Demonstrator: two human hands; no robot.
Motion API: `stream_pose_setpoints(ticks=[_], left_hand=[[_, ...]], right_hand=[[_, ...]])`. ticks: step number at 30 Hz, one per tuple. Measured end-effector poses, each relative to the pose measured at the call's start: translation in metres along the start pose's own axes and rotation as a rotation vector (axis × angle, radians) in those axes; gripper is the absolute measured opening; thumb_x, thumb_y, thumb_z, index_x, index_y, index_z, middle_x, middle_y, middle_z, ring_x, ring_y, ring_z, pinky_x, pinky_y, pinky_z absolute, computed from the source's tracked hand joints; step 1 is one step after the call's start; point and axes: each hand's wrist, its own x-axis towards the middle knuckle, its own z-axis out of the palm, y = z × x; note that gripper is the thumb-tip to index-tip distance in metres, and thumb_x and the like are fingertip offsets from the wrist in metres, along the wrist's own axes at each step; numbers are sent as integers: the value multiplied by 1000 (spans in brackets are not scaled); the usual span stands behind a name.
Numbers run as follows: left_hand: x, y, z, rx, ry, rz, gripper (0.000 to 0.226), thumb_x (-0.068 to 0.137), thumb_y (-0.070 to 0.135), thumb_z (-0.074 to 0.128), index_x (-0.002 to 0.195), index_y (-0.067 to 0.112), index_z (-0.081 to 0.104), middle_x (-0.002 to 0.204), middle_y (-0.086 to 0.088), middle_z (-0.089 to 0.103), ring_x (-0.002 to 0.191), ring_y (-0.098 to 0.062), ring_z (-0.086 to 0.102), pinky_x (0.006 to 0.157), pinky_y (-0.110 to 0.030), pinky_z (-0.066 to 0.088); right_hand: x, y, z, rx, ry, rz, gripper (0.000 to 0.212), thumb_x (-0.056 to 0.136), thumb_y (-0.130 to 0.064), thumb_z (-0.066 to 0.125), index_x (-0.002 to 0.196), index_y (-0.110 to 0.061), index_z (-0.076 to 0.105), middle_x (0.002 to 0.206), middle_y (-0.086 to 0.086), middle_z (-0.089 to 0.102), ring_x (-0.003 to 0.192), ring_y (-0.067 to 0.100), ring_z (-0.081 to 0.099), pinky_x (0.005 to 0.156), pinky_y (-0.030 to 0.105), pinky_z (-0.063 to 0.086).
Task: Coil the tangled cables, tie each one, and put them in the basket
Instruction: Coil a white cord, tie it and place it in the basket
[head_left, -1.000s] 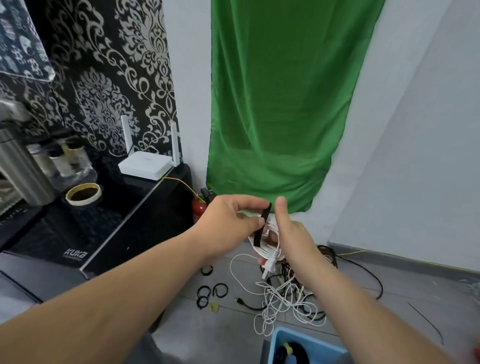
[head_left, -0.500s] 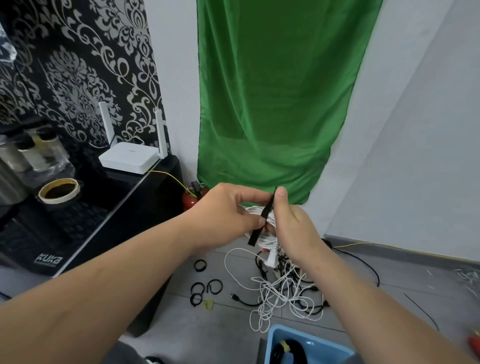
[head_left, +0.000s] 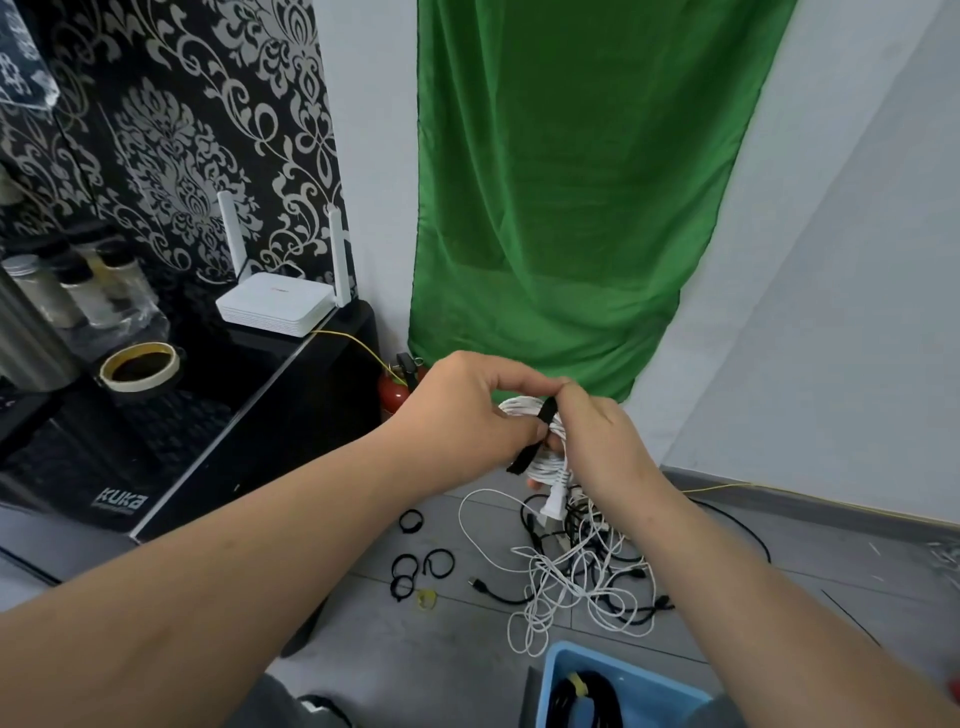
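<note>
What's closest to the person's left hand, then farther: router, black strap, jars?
1. Black strap, pinched in the left hand, over the white cable coil.
2. White router, left on the black cabinet.
3. Glass jars, far left edge.

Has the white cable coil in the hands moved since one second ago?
No, hardly. The white cable coil sits just below the lower edge of the green cloth, as it did before. The view has turned, not the coil.

Ahead of you a green fabric curtain (head_left: 561, 208) hangs on a pale grey wall (head_left: 857, 260); to your left, black wallpaper with silver damask pattern (head_left: 182, 130) backs a glossy black cabinet (head_left: 249, 415). Grey floor tiles (head_left: 441, 649) lie below.
</note>
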Motion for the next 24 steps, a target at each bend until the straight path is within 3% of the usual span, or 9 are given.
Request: stream_pose_setpoints(ticks=[2, 6, 10, 13, 15, 22, 24], left_hand=[[1, -1, 0, 56, 28, 60, 23, 81, 16, 86, 101, 26, 81, 94, 17, 75, 57, 9, 62, 67, -22, 54], [4, -2, 0, 173, 45, 198, 19, 72, 21, 91, 88, 28, 82, 97, 13, 70, 70, 7, 60, 70, -17, 46], [5, -2, -11, 184, -44, 206, 26, 75, 25, 89, 96, 30, 74, 119, 18, 65, 106, 7, 58, 89, -11, 43], [3, -5, -11, 49, -205, 151, 32, 82, 19, 83, 103, 23, 60, 107, 7, 71, 102, -9, 67, 94, -35, 54], [3, -7, -11, 41, -216, 165, 34, 81, 20, 84, 103, 22, 58, 102, 2, 70, 99, -19, 68, 92, -44, 55], [6, -6, -13, 57, -184, 150, 34, 78, 27, 88, 97, 26, 60, 93, 2, 67, 86, -19, 63, 71, -27, 52], [6, -7, -12, 61, -155, 153, 34, 76, 28, 89, 96, 25, 62, 88, 3, 66, 79, -20, 62, 66, -30, 52]], right_hand=[[-2, -1, 0, 22, 10, -8, 50, 107, -34, 33, 60, -20, 44, 46, -11, 45, 44, 5, 38, 44, 21, 32], [-4, -6, -4, -2, -8, -52, 40, 105, -22, 33, 65, -18, 35, 49, -12, 37, 46, 5, 33, 42, 19, 28], [-7, -11, -10, 0, -69, -65, 33, 103, -21, 33, 73, -9, 38, 63, -2, 40, 50, 5, 36, 47, 19, 33], [-12, -13, -11, -16, -133, -108, 43, 97, -36, 35, 79, 3, 42, 66, 2, 43, 60, 10, 39, 61, 32, 37], [-13, -14, -12, -40, -160, -126, 50, 90, -42, 33, 80, 6, 42, 69, 8, 42, 65, 14, 40, 64, 37, 35], [-10, -13, -13, -21, -190, -142, 54, 91, -43, 35, 82, 9, 43, 70, 11, 41, 66, 19, 40, 63, 40, 35], [-9, -12, -13, -26, -171, -138, 53, 95, -42, 35, 79, 8, 41, 69, 10, 40, 65, 17, 39, 63, 39, 34]])
